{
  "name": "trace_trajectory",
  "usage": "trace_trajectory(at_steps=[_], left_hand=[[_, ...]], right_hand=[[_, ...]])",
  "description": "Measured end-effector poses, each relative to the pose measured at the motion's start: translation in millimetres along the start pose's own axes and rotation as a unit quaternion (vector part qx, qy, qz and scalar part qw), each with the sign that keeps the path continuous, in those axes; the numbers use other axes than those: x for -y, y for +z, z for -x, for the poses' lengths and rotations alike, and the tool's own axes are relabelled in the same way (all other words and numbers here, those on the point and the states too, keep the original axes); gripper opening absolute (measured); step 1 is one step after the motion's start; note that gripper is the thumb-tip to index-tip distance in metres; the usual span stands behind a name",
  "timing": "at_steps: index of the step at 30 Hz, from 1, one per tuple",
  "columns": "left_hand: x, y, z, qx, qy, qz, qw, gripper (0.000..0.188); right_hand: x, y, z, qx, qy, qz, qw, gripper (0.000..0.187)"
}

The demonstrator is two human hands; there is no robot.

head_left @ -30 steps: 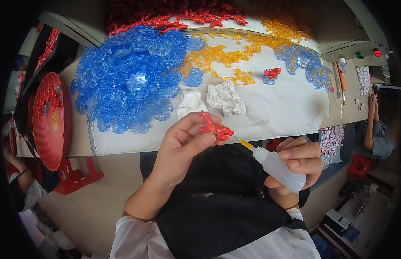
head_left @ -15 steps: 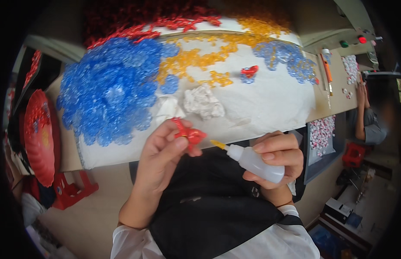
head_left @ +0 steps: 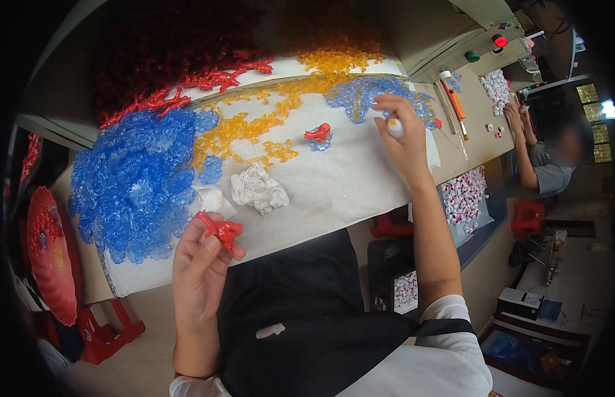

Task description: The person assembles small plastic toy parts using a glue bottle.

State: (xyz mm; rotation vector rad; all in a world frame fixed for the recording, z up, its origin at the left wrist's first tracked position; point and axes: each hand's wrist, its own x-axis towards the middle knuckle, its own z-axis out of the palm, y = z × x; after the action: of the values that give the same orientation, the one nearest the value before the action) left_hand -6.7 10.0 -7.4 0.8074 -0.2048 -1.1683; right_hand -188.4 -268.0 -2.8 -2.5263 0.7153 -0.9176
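My left hand (head_left: 200,264) pinches a small shiny red plastic piece (head_left: 224,231), knobbly in shape, between thumb and fingers just off the table's near edge. Out to the right, my right hand (head_left: 410,142) is over the table beside the pale blue pieces. A white squeeze bottle (head_left: 395,128) sits within its curled fingers, seen end-on with its yellow tip toward me; the forefinger stretches away from it. Crumpled white tissue (head_left: 260,188) lies beyond my left hand. Another red piece (head_left: 317,132) rests on a clear blue one in mid-table.
A large heap of blue pieces (head_left: 132,185) covers the table's left, with amber pieces (head_left: 244,129) beside it and red ones (head_left: 208,83) behind. An orange-handled knife (head_left: 456,102) lies at right. A red scalloped tray (head_left: 52,258) stands far left. A co-worker (head_left: 552,152) sits at far right.
My right hand has carried the squeeze bottle away from the red piece, out over the table to the right. My left hand still holds the red piece. The whole view has shifted and tilted.
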Motion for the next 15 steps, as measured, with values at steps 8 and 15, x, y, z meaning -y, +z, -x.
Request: trace_trajectory(at_steps=[8, 15], left_hand=[[-0.9, -1.8, 3.8, -0.01, 0.003, -0.016, 1.0, 0.027], [1.7, 5.6, -7.4, 0.016, -0.033, -0.021, 0.999, 0.027]], right_hand=[[-4.0, -5.0, -11.9, 0.088, -0.007, 0.093, 0.992, 0.034], [6.9, -11.7, 28.8, 0.045, 0.074, -0.062, 0.994, 0.018]])
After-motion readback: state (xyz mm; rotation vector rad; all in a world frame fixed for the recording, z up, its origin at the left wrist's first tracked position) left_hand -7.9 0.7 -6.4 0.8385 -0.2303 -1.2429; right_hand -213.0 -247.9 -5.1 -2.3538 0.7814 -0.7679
